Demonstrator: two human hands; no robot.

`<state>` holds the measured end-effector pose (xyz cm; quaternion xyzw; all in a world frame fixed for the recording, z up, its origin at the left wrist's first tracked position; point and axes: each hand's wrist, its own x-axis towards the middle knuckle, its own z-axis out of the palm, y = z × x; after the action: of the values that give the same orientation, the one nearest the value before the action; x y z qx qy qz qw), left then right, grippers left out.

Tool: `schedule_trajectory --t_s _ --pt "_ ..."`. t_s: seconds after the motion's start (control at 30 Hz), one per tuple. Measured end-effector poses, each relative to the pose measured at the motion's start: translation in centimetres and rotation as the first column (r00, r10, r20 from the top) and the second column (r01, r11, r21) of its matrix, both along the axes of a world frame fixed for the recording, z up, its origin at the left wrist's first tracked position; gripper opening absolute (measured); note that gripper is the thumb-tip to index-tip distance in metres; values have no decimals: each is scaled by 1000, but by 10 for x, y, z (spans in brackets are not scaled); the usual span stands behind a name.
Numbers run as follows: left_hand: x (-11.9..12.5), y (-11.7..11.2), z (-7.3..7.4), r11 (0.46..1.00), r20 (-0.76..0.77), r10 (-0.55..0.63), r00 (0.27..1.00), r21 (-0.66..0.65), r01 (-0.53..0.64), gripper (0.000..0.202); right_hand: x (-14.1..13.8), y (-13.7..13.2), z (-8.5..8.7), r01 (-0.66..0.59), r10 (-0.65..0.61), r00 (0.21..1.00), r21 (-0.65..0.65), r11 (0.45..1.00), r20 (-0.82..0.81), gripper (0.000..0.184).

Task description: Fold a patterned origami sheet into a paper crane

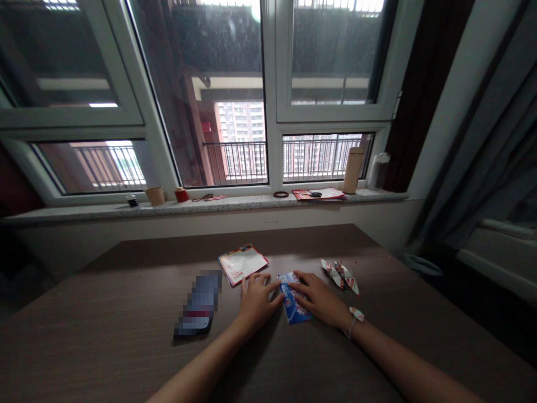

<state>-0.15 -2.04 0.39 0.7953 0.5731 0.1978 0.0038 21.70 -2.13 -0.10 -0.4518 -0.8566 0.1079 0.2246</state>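
A folded blue printed paper [295, 305] lies on the dark wooden table [104, 336] between my hands. My left hand [255, 302] rests on the table at the paper's left edge, fingers stretched out and touching it. From the other side my right hand [321, 299] lies flat with its fingers spread over the paper's right part, pressing it down. A finished paper crane [340, 275] sits just beyond my right hand. A red and white printed sheet [242, 263] lies beyond my left hand.
A dark phone-like object [198, 305] lies left of my left hand. The window sill [251, 205] at the back carries small cups [155, 196], a tall tan cylinder [353, 170], a white bottle [378, 169] and papers [319, 194]. A curtain [495, 140] hangs at the right.
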Motion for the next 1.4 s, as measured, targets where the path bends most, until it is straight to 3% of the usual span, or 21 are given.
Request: schedule_trajectory --t_s 1.13,1.4 --pt "-2 1 -1 1000 2 -10 1000 -17 10 33 -1 1 -1 -3 2 1000 35 999 14 40" --pt "-1 2 -1 1000 28 6 1000 -13 -6 23 -1 -2 2 -4 5 1000 40 999 -9 36"
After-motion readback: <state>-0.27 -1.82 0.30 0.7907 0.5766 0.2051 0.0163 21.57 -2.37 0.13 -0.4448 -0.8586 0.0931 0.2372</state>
